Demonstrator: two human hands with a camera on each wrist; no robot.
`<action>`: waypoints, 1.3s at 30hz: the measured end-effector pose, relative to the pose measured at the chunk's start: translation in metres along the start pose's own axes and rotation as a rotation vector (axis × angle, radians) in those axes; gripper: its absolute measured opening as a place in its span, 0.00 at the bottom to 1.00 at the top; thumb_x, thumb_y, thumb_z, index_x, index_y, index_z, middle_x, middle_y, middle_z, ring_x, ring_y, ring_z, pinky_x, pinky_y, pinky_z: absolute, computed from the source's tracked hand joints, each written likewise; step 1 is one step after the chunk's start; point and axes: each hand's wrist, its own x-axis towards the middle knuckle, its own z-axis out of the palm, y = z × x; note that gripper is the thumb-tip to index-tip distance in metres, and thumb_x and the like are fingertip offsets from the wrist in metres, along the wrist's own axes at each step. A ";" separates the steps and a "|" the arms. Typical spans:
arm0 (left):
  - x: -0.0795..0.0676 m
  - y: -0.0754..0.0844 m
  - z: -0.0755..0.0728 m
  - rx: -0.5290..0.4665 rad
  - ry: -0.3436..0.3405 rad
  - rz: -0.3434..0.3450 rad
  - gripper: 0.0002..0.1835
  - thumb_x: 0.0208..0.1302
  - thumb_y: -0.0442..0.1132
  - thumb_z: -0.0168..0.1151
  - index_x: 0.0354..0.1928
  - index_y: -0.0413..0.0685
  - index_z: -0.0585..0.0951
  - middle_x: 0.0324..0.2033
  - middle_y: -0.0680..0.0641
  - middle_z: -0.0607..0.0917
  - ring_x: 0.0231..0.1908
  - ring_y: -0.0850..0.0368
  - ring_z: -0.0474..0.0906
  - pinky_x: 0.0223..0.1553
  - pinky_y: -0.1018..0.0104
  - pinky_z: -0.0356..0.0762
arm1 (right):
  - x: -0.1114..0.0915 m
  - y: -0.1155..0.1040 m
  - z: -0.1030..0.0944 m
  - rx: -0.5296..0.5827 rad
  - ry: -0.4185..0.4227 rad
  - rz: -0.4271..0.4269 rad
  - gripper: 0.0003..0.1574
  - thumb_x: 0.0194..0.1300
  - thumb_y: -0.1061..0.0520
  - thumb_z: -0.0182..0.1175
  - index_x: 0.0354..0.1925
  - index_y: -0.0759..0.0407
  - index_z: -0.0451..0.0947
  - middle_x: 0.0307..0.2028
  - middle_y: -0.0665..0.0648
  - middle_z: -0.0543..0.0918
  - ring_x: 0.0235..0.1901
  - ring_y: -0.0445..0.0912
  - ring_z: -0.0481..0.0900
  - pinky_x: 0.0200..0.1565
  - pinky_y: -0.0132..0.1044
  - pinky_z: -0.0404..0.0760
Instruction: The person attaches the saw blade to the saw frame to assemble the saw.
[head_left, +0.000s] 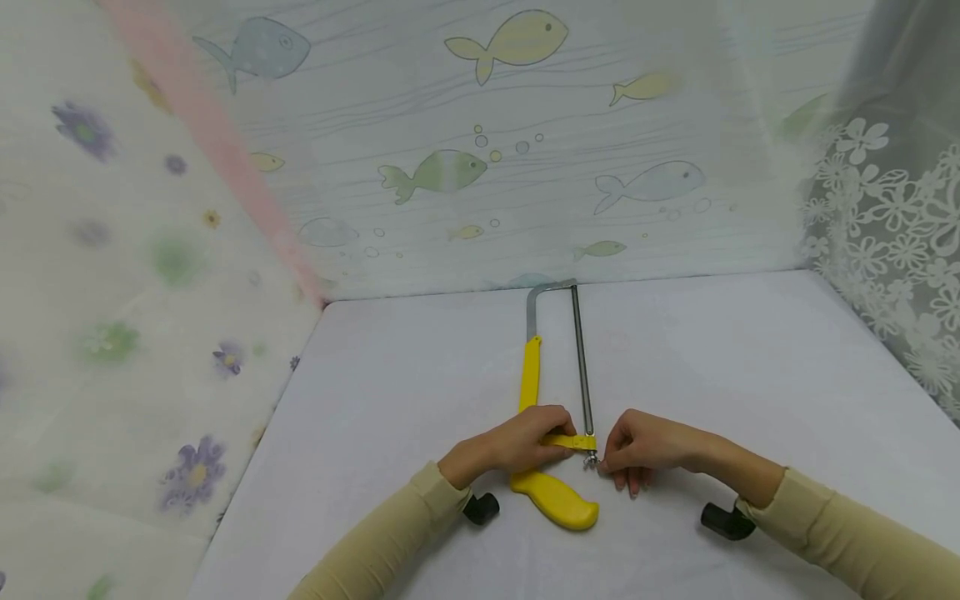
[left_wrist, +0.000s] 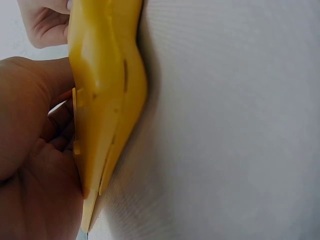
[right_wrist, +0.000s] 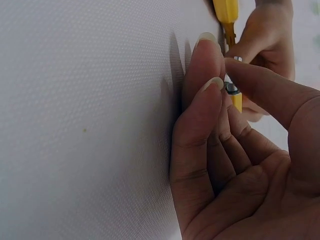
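A hacksaw with a yellow handle (head_left: pixel 561 502) lies on the white table, its grey metal bow pointing away. The dark blade (head_left: pixel 582 358) runs along its right side. My left hand (head_left: pixel 528 439) holds the yellow frame just above the handle, fingers curled over the short yellow arm at the blade's near end. A small metal wing nut (head_left: pixel 590 461) sits below that arm. With thumb and forefinger my right hand (head_left: pixel 648 446) pinches the wing nut from the right. In the right wrist view, the fingertips (right_wrist: pixel 202 65) partly hide the nut.
A white cloth covers the table (head_left: pixel 420 358). Behind it hangs a fish-patterned curtain (head_left: pixel 435 100), with a flowered one (head_left: pixel 150 333) at left and white lace (head_left: pixel 900 233) at right. The bow's far end reaches the table's back edge. Black camera mounts (head_left: pixel 727 521) sit at the wrists.
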 end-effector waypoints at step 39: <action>-0.001 0.001 -0.001 -0.011 0.000 0.006 0.07 0.65 0.44 0.59 0.43 0.55 0.74 0.38 0.61 0.75 0.38 0.69 0.70 0.44 0.80 0.68 | 0.003 -0.004 0.005 0.018 -0.009 0.006 0.22 0.63 0.48 0.60 0.24 0.65 0.82 0.19 0.61 0.82 0.15 0.48 0.80 0.17 0.32 0.72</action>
